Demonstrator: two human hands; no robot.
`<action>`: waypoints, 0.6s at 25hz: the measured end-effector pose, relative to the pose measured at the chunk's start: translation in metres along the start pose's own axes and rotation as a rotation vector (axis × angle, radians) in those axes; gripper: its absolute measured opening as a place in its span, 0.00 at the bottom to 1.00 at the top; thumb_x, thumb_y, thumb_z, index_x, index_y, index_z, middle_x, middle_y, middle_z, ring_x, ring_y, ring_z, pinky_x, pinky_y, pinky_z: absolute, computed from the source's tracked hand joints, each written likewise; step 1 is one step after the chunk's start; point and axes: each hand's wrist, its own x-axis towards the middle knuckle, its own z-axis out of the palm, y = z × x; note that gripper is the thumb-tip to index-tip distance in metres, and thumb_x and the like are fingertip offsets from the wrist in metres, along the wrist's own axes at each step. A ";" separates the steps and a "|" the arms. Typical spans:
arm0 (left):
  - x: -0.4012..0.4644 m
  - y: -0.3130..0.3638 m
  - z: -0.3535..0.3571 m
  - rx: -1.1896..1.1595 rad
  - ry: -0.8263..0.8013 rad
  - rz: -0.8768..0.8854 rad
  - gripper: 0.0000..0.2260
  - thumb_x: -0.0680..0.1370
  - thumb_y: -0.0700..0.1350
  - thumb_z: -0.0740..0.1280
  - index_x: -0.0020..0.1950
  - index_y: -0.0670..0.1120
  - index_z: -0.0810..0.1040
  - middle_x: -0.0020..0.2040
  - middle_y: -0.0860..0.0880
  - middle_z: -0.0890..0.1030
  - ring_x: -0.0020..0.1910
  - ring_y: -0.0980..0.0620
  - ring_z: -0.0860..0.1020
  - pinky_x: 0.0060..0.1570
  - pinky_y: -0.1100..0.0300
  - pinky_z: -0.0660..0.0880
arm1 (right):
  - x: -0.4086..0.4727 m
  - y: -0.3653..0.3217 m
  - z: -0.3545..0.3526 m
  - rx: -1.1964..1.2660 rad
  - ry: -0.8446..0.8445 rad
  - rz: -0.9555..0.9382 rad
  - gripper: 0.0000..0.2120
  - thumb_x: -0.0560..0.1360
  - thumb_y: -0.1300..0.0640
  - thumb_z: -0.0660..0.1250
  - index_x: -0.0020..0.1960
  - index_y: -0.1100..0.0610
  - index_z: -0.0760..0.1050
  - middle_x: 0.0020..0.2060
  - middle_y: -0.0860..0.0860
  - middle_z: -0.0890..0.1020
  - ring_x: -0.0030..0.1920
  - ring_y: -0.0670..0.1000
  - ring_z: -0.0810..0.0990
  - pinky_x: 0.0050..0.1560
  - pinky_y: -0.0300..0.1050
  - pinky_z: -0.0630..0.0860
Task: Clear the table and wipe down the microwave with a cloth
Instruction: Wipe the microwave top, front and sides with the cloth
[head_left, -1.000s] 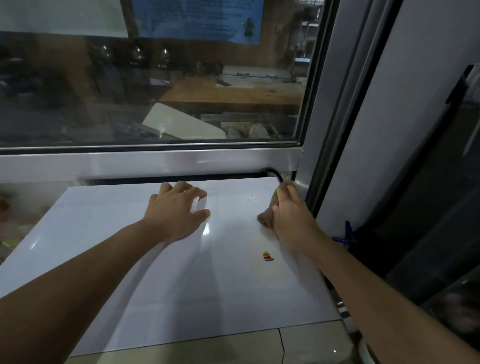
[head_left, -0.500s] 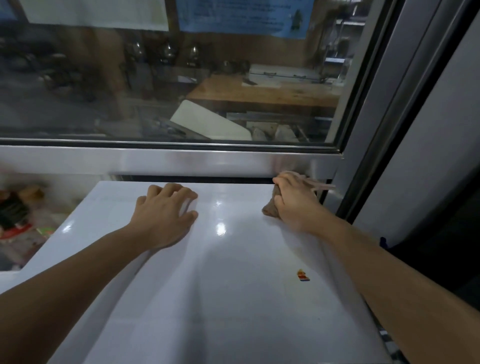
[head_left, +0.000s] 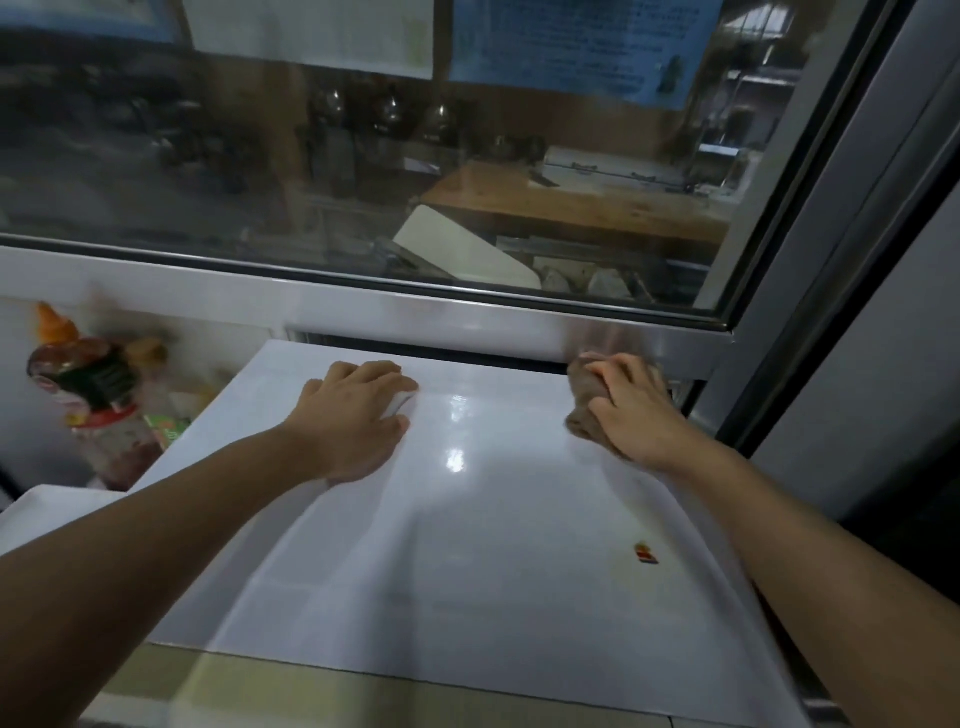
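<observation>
Left hand flat, fingers spread, on microwave top, mid-frame; right hand at upper right, pressing brown cloth beneath curled fingers.

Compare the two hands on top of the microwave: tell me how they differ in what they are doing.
The left hand lies flat, fingers spread, holding nothing; the right hand grips a brown cloth. The left hand sits near the middle of the white microwave top; the right hand is at its far right corner by the window frame. Both rest palm-down on the microwave top.
</observation>
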 end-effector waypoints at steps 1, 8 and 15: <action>-0.007 -0.014 -0.003 0.016 0.029 -0.017 0.20 0.79 0.53 0.57 0.71 0.57 0.64 0.74 0.54 0.62 0.71 0.45 0.60 0.66 0.48 0.61 | -0.001 -0.003 0.000 -0.047 -0.009 0.008 0.23 0.77 0.50 0.50 0.71 0.55 0.60 0.71 0.54 0.60 0.69 0.57 0.61 0.71 0.49 0.56; -0.034 -0.095 -0.016 0.074 -0.006 -0.106 0.20 0.78 0.59 0.55 0.70 0.62 0.62 0.73 0.53 0.61 0.71 0.44 0.59 0.68 0.44 0.59 | 0.015 -0.132 0.022 -0.241 -0.062 -0.185 0.41 0.68 0.38 0.38 0.70 0.61 0.65 0.73 0.55 0.59 0.73 0.55 0.56 0.72 0.50 0.54; -0.028 -0.106 -0.014 -0.012 0.010 -0.043 0.21 0.76 0.62 0.57 0.69 0.62 0.64 0.72 0.52 0.62 0.70 0.44 0.59 0.68 0.46 0.60 | 0.055 -0.198 0.060 -0.040 -0.056 -0.161 0.36 0.68 0.37 0.44 0.71 0.53 0.61 0.73 0.52 0.60 0.70 0.57 0.60 0.71 0.51 0.57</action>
